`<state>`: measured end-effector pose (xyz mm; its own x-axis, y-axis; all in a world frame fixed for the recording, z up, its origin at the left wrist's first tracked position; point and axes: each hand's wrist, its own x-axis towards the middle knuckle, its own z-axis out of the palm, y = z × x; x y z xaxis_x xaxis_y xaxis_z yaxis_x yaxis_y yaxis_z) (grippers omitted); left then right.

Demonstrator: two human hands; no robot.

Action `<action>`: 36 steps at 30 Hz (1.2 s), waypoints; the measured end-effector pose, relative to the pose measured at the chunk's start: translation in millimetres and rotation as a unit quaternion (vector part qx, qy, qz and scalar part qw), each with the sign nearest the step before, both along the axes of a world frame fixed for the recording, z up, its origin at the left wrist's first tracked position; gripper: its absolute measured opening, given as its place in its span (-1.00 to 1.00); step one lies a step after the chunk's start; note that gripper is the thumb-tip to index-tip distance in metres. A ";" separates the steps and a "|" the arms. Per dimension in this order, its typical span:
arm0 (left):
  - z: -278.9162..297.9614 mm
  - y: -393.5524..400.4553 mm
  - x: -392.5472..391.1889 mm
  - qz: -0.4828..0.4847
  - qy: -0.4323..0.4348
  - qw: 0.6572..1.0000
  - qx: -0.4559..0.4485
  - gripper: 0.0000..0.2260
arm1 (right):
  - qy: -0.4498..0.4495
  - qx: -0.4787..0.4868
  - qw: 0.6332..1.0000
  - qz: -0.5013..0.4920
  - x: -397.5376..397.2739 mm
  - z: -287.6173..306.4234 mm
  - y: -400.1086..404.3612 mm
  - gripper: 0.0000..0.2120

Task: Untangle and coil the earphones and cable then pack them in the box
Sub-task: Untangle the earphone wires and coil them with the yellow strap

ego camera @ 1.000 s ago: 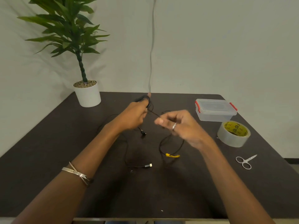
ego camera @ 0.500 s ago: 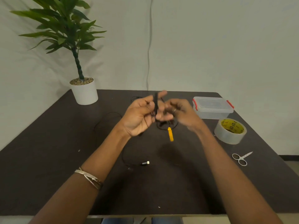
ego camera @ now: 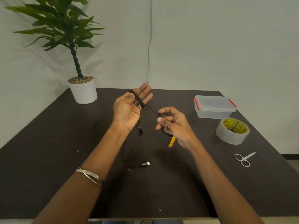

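My left hand (ego camera: pixel 127 109) is held palm up over the dark table (ego camera: pixel 48 159), fingers straight. A black cord (ego camera: pixel 138 99) is wound in a band around those fingers, and the thumb presses on it. From the band a strand runs down to the right, where my right hand (ego camera: pixel 174 125) pinches it between thumb and forefinger. The cord's yellow end piece (ego camera: pixel 171 141) hangs below the right hand. A black earbud (ego camera: pixel 141 130) dangles under the left wrist. A thin black lead with a metal plug (ego camera: pixel 146 164) lies on the table. The clear box (ego camera: pixel 213 109) with red latches stands closed at the right.
A roll of clear tape (ego camera: pixel 233 131) lies in front of the box. Small scissors (ego camera: pixel 244 159) lie near the right edge. A potted plant in a white pot (ego camera: pixel 83 90) stands at the back left corner. More thin cord (ego camera: pixel 103 117) trails left of my left arm.
My hands were together half a second ago and have moved apart. The left hand has flattened with the cord around its fingers. The right hand has drawn the strand down to the right.
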<state>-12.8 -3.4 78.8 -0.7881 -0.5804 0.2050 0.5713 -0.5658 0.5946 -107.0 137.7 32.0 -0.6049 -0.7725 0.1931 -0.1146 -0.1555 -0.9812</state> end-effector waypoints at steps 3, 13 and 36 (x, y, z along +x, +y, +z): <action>0.4 -1.3 1.0 0.000 0.008 1.000 0.003 -0.74 | 0.037 0.041 0.998 -0.014 -1.8 -4.3 -1.9 -0.95; 5.3 1.7 -1.1 0.067 -0.054 0.994 -0.062 -0.75 | 0.179 0.183 0.957 0.135 13.3 13.9 8.8 -0.73; -24.8 7.2 -3.6 0.150 -0.227 0.772 -0.574 -0.52 | 0.116 0.150 0.982 0.007 2.1 40.4 27.2 -0.69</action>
